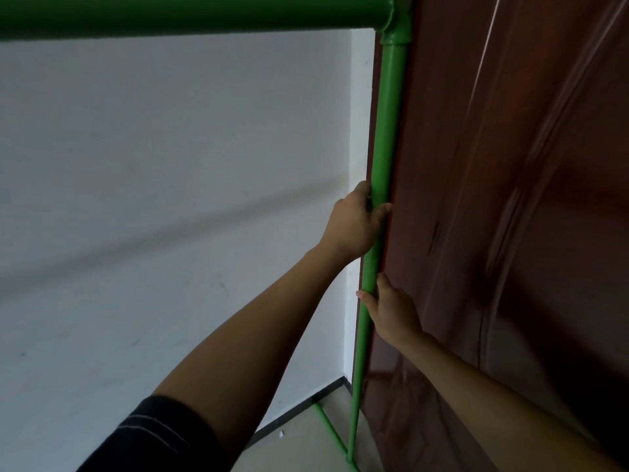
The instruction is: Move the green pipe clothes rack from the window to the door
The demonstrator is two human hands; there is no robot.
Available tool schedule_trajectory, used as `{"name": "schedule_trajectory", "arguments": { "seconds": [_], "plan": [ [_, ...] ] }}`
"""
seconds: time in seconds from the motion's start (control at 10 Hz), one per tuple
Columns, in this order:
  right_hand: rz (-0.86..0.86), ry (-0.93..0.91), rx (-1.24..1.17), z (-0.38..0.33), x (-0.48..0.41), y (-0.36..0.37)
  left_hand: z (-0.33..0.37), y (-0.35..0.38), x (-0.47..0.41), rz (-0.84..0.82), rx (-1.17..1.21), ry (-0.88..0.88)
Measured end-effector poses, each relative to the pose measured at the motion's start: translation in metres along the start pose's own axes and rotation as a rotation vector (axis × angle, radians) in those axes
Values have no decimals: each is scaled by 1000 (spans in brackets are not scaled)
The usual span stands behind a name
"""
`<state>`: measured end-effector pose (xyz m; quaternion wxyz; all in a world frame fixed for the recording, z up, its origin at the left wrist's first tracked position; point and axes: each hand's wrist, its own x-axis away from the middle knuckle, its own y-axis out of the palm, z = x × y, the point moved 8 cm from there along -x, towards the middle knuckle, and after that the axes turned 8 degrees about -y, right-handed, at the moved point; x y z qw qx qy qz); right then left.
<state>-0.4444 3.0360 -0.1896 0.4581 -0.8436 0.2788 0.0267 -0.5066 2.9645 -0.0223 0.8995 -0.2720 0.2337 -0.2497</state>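
Nearest the lens, at the lower left of the frame, a dark sleeve [153,437] with thin pale stripes covers the upper part of the left arm, which reaches up toward the middle; the left hand [354,223] is wrapped around the upright post of the green pipe clothes rack [388,131], fingers hidden behind the pipe and thumb lying across its front; lower down, right of centre, the right hand [391,308] holds the same post from the other side, fingers curled round it and one fingertip showing at the pipe's left edge; the post runs from an elbow joint at the top of the frame down to a foot joint at the bottom edge, where a thinner green base pipe angles off to the left across the pale floor [292,447]; a thick top bar crosses the upper left; the rack looks like plain glossy green plumbing pipe, bare of clothes so far as can be seen; its post stands right alongside the reddish-brown door [510,199] filling the right of the frame, though whether they touch I cannot tell; a white wall [170,165] lies behind; no window is in sight; judging by that, the carry seems all but finished, with only the final placing and letting go left.
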Motion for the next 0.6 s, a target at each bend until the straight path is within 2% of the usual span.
{"name": "schedule_trajectory", "arguments": {
  "seconds": [0.2,0.3,0.4,0.5,0.6],
  "plan": [
    [-58,11,52,-5,-3,-1,-18,-9,21,-80,62,-183],
    [-116,4,73,-10,-3,2,-41,-38,54,-55,101,-266],
    [-156,-24,122,-8,-5,3,-78,-75,102,-4,121,-348],
    [-275,-26,148,-6,-1,2,-118,-113,163,92,140,-478],
    [-339,-107,-60,-21,3,-6,-159,-147,231,219,194,-618]
  ]
}}
